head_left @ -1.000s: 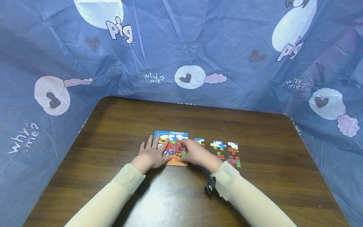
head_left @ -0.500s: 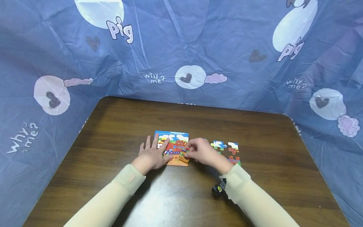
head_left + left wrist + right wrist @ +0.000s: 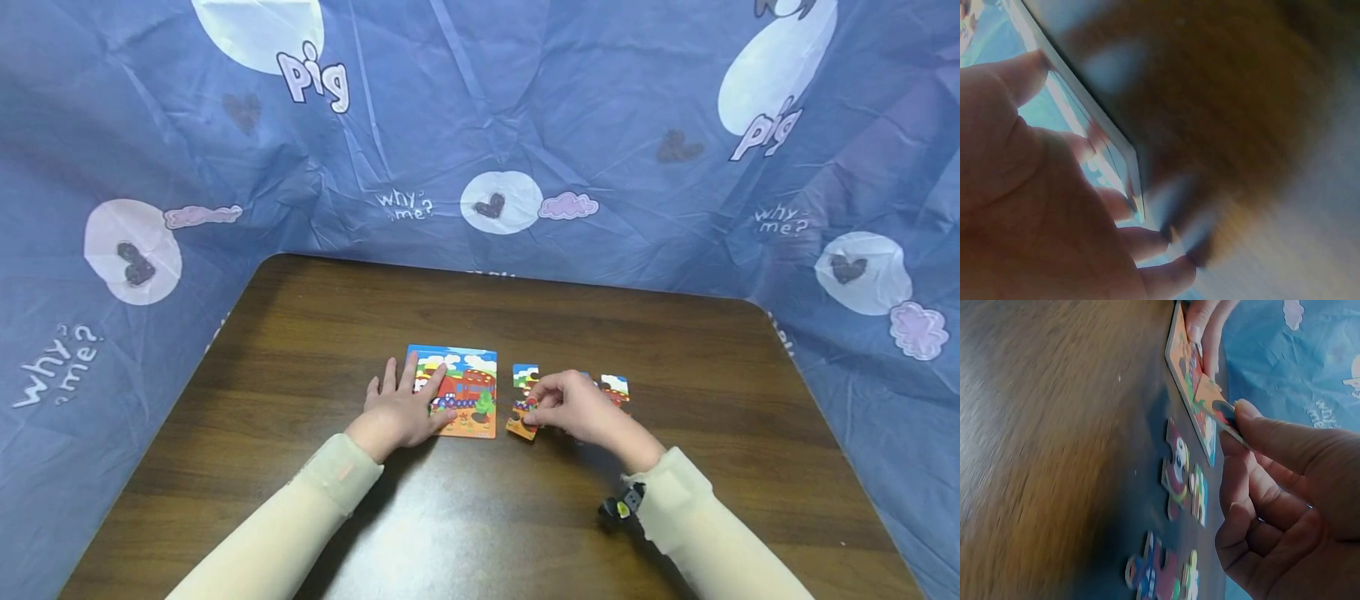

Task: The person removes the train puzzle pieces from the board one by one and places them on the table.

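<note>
My left hand (image 3: 401,412) rests with spread fingers on the left part of a picture puzzle board (image 3: 480,421) showing a red train, clouds and orange ground. In the left wrist view, fingertips of that hand (image 3: 1035,187) lie over the board's edge (image 3: 1100,122). To the board's right, my right hand (image 3: 585,410) pinches a puzzle piece (image 3: 521,429) with orange and dark parts. The right wrist view shows this piece (image 3: 1211,399) tilted between the thumb and fingers, clear of the table. The right hand hides some loose pieces in the head view.
Several loose puzzle pieces lie right of the board, among them a blue-and-white one (image 3: 525,373) and one at the far right (image 3: 616,387). A dark wood table (image 3: 360,308) stands against a blue printed cloth (image 3: 420,142). A black wrist camera (image 3: 621,507) hangs by the right cuff.
My right hand has moved right, off the board, with the puzzle piece between its fingers. The board's tree at the lower right is uncovered. My left hand stays in place.
</note>
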`<state>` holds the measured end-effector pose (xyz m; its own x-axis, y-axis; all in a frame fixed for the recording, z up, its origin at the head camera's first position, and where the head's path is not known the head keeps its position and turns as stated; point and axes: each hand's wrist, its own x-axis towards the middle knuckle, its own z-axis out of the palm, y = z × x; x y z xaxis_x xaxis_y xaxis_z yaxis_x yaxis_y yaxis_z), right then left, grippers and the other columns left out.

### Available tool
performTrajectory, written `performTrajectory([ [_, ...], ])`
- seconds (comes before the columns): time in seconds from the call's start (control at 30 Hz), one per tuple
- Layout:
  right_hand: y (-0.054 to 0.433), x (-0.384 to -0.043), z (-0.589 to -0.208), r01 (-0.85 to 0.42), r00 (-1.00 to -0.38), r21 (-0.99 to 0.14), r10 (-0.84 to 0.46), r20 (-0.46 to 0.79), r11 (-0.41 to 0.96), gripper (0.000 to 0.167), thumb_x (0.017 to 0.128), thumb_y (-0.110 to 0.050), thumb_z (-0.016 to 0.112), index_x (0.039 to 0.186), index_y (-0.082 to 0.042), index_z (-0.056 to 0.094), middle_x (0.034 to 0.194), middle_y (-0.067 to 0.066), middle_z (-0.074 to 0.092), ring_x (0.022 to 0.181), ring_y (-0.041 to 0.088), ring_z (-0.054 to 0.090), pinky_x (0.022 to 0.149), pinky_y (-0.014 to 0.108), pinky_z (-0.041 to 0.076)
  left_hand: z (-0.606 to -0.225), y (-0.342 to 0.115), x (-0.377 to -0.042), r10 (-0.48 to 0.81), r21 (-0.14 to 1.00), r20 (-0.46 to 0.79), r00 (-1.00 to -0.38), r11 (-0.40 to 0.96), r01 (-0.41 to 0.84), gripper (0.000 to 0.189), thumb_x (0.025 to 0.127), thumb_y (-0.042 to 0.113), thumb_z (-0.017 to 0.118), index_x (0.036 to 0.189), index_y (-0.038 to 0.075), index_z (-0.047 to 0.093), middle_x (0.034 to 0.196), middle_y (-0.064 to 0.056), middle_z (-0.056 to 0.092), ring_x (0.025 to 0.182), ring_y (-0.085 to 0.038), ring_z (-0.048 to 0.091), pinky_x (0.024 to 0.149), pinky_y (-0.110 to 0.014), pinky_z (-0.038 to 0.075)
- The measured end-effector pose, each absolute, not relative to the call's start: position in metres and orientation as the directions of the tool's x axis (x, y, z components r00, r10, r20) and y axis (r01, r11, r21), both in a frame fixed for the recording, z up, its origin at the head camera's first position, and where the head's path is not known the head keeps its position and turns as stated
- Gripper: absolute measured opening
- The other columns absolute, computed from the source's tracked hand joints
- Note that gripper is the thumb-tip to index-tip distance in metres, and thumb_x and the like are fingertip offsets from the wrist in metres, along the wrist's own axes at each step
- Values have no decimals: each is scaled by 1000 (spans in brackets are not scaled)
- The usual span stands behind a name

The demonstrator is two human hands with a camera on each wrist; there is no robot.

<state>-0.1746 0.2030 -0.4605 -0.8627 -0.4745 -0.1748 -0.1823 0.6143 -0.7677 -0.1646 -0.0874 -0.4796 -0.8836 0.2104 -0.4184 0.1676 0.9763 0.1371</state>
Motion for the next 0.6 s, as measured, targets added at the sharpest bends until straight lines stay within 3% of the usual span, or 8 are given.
performTrajectory([
  [0.27, 231, -167, -459, -186, -848, -778, -498, -182, 600, 8, 88, -15, 82, 92, -12, 76, 72, 7, 70, 56, 13, 54, 51, 29, 45, -479, -89, -164, 216, 146, -420, -881, 975, 170, 81, 100, 69, 38, 165, 32, 7, 168, -19, -8, 150, -48, 0, 114, -65, 13],
  [0.5, 265, -161, -457, -177, -825, -770, -519, -223, 613, 10, 86, -15, 84, 91, -8, 78, 73, -2, 71, 64, 11, 60, 58, 27, 49, -479, -88, -164, 213, 138, -418, -883, 976, 170, 81, 100, 70, 38, 165, 32, 7, 168, -19, -6, 150, -48, 0, 115, -65, 14],
  [0.6, 279, -158, -456, -133, -815, -768, -510, -276, 627, 11, 86, -15, 84, 87, -8, 76, 74, 0, 72, 65, 14, 63, 59, 30, 51, -479, -88, -165, 215, 143, -414, -884, 975, 170, 81, 100, 69, 38, 165, 31, 8, 168, -19, -6, 150, -48, 0, 114, -65, 14],
])
